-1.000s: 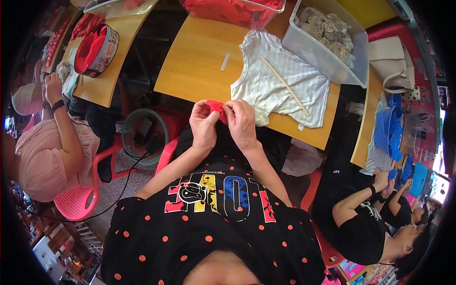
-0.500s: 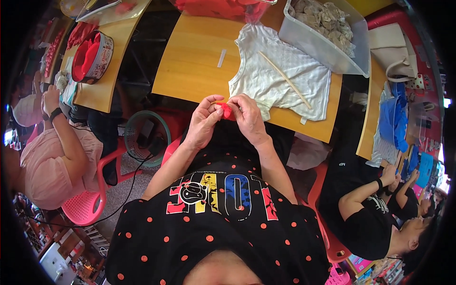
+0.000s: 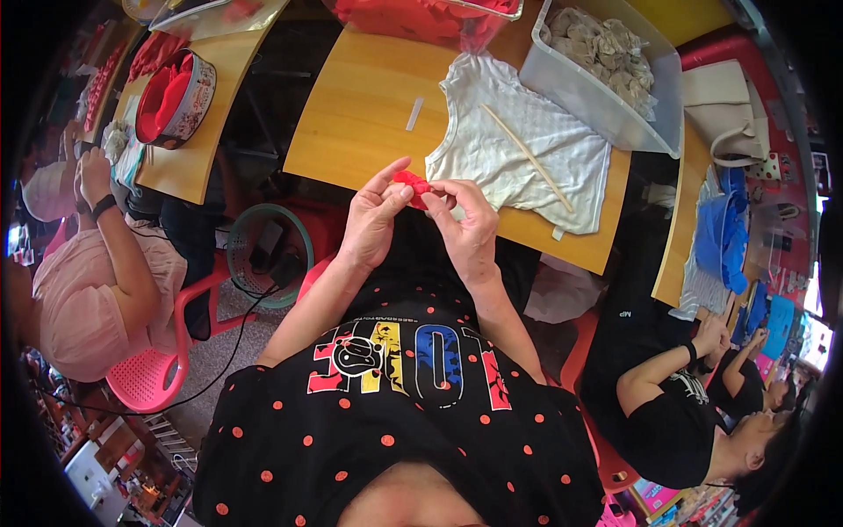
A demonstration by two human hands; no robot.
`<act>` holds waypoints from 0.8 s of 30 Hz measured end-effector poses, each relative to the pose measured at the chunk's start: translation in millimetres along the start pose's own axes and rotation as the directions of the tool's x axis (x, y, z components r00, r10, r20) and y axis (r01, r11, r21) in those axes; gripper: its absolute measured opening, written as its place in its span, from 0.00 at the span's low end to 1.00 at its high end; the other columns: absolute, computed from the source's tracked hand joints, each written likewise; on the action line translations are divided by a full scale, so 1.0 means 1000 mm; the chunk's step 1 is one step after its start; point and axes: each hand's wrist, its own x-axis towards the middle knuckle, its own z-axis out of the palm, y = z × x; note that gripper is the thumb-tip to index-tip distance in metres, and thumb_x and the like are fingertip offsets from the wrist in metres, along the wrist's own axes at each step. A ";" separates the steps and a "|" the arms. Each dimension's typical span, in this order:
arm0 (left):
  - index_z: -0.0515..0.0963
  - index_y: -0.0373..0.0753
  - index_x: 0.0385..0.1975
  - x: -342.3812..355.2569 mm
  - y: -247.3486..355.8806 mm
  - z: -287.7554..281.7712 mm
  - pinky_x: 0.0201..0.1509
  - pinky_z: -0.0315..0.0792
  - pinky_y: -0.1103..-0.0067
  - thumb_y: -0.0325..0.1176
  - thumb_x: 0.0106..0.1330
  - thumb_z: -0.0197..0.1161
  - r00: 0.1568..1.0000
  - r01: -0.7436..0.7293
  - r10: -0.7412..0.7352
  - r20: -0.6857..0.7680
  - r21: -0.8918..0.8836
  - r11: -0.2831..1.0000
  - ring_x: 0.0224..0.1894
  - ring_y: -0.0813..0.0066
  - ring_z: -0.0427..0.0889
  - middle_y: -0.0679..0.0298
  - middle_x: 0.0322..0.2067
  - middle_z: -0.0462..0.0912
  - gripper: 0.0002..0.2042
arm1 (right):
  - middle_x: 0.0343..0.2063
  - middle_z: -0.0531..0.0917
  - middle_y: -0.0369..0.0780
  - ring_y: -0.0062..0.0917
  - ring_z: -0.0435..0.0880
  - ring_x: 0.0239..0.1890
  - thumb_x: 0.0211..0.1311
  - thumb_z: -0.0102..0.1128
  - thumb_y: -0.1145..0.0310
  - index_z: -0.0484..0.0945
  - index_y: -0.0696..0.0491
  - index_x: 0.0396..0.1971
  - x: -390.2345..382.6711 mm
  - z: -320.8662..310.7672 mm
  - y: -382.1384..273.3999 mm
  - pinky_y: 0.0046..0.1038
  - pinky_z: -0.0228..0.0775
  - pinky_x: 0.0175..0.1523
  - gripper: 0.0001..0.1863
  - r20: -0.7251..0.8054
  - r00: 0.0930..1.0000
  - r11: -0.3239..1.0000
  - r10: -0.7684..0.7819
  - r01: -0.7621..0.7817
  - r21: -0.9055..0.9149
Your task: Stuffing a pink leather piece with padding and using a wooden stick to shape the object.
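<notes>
Between my two hands, just off the near edge of the table, is a small piece of red fabric point(image 3: 411, 182). My left hand point(image 3: 372, 215) pinches its left side between thumb and fingers. My right hand point(image 3: 467, 220) grips its right side with thumb and forefinger, the other fingers curled. Past my hands a white sleeveless shirt point(image 3: 483, 88) lies spread on the wooden table point(image 3: 351, 97). A thin wooden stick point(image 3: 527, 158) rests slantwise across the shirt. The exact shape of the red piece is partly hidden by my fingers.
A clear bin point(image 3: 606, 114) of beige bundles stands at the far right, a clear container point(image 3: 421, 22) of red pieces at the far edge. A white strip point(image 3: 414, 114) lies on the table. Leftward are a round tin point(image 3: 189, 105) and a green basket point(image 3: 303, 272). People sit on both sides.
The red fabric has spread out a little between my fingers. My right hand has shifted slightly down and its fingers have bent more; my left forefinger points farther up.
</notes>
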 end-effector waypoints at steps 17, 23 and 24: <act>0.73 0.36 0.50 0.001 -0.011 0.004 0.45 0.73 0.81 0.20 0.54 0.62 0.934 -0.274 0.356 0.032 0.705 0.654 0.38 0.77 0.80 0.62 0.35 0.81 0.21 | 0.22 0.80 0.36 0.15 0.76 0.21 0.58 0.61 0.74 0.79 0.60 0.28 -0.006 0.010 0.015 0.20 0.68 0.28 0.04 0.022 0.982 0.980 0.190 -0.188 -0.069; 0.75 0.36 0.45 0.011 -0.008 0.000 0.41 0.74 0.79 0.20 0.53 0.62 0.829 -0.403 0.532 0.172 0.844 0.355 0.37 0.75 0.79 0.61 0.35 0.79 0.17 | 0.24 0.79 0.32 0.12 0.74 0.26 0.60 0.60 0.74 0.79 0.61 0.30 -0.015 0.013 0.033 0.16 0.67 0.33 0.05 0.167 0.890 0.788 0.424 -0.454 0.416; 0.75 0.36 0.45 0.011 -0.006 0.001 0.41 0.74 0.79 0.20 0.53 0.62 0.829 -0.401 0.533 0.169 0.844 0.356 0.37 0.75 0.79 0.61 0.35 0.79 0.17 | 0.26 0.80 0.32 0.12 0.75 0.26 0.60 0.60 0.74 0.79 0.61 0.31 -0.015 0.014 0.034 0.15 0.68 0.35 0.05 0.227 0.864 0.683 0.450 -0.497 0.536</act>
